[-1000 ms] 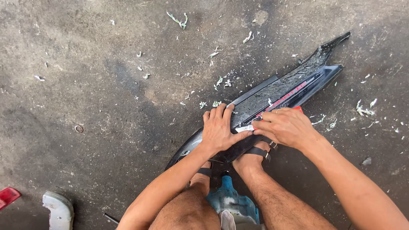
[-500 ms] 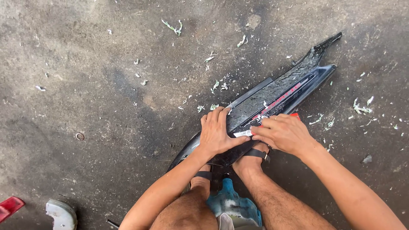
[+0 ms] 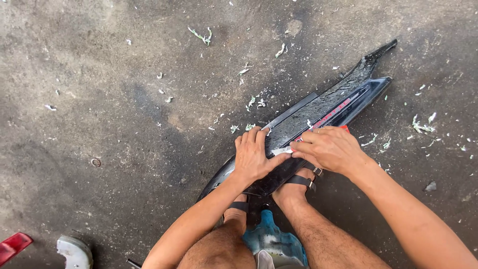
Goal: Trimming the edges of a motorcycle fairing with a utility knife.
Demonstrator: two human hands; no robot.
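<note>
Black plastic panel [image 3: 318, 112] is lying on concrete; left hand [image 3: 253, 158] is pressing flat, fingers spread, while right hand [image 3: 329, 148] is pinching a pale strip [image 3: 282, 150]; steady low pulling advised.

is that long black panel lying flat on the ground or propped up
Lying flat. The black panel rests lengthwise on the concrete floor, with the left hand pressed on it and the right hand beside it.

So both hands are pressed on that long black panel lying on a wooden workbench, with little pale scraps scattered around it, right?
Not quite: the head view shows the long black panel lying on rough grey concrete ground, not a wooden workbench. The rest holds: the left hand and right hand both press on it, and little pale scraps lie scattered around.
</note>
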